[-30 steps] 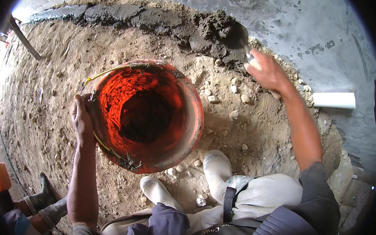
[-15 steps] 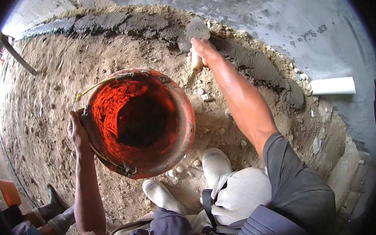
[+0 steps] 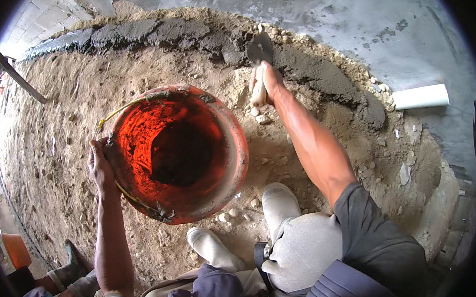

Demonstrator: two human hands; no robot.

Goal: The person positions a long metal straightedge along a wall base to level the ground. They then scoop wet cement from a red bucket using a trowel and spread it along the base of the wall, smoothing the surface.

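Note:
My left hand point(image 3: 101, 165) is closed on the left rim of a red-orange bucket point(image 3: 236, 154). The bucket is tipped so its mouth faces me; its inside is smeared and dark toward the bottom. A yellow wire handle point(image 3: 117, 109) runs along its upper left rim. My right hand point(image 3: 271, 80) grips the pale handle of a trowel point(image 3: 259, 48). The dark blade lies over a band of wet grey mortar point(image 3: 312, 73) that curves along the edge of the dirt. Whether the blade touches the mortar I cannot tell.
A smooth grey concrete floor point(image 3: 344, 19) lies beyond the mortar, with a white pipe point(image 3: 421, 97) sticking onto it. Loose stones point(image 3: 224, 217) dot the dirt near my pale boots point(image 3: 278, 201). Another person's boots point(image 3: 71, 265) and an orange container point(image 3: 15, 250) are at lower left.
My right hand has drawn the trowel slightly nearer and to the right; its blade has turned from pale to dark in view. The bucket and my left hand stay almost in place.

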